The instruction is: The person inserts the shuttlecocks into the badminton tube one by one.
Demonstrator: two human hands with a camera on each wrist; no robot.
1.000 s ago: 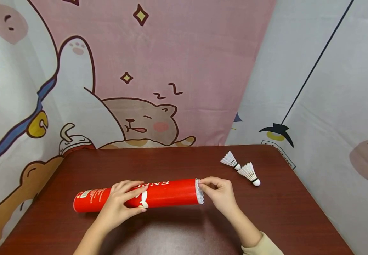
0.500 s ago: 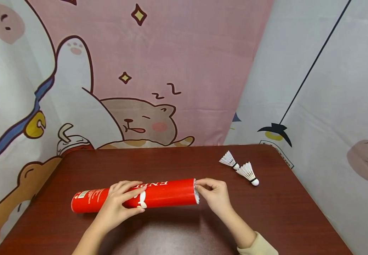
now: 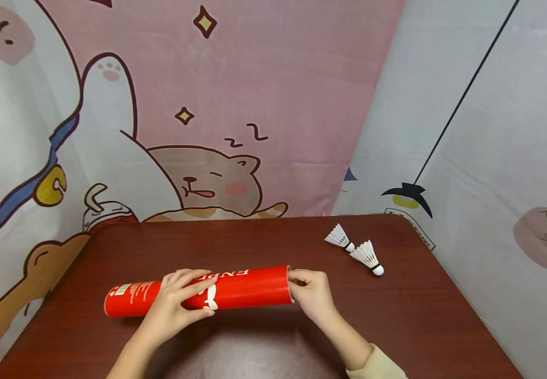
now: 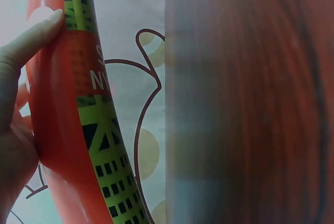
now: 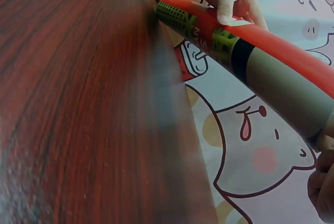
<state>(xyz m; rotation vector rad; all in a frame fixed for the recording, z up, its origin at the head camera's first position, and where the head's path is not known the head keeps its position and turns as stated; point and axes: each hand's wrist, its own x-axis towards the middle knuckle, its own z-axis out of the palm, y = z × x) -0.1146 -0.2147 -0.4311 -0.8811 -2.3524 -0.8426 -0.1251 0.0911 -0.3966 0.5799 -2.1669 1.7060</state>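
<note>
A red shuttlecock tube [image 3: 259, 287] lies across the table, tilted slightly up at its right end. My left hand [image 3: 173, 297] grips it around the middle, thumb on the near side and fingers over the top. In the left wrist view, the tube [image 4: 57, 130] shows a green and black printed band, with my left hand [image 4: 18, 78] around it. At the tube's right mouth is my right hand [image 3: 315, 295], its fingertips inside and hidden. A sliver of a shuttlecock's white feather edge [image 3: 293, 301] shows at the mouth. In the right wrist view, my right hand [image 5: 323, 187] is partly cut off.
Two white shuttlecocks, one [image 3: 341, 238] behind the other [image 3: 368, 258], lie on the table's far right, touching or nearly so. The dark red-brown table [image 3: 235, 242] ends at a cartoon-printed curtain [image 3: 301, 105] behind.
The feathered skirt stood out of the tube's mouth and has slid left inside. My right hand moved left with it, fingertips now within the mouth. My left hand keeps its grip.
</note>
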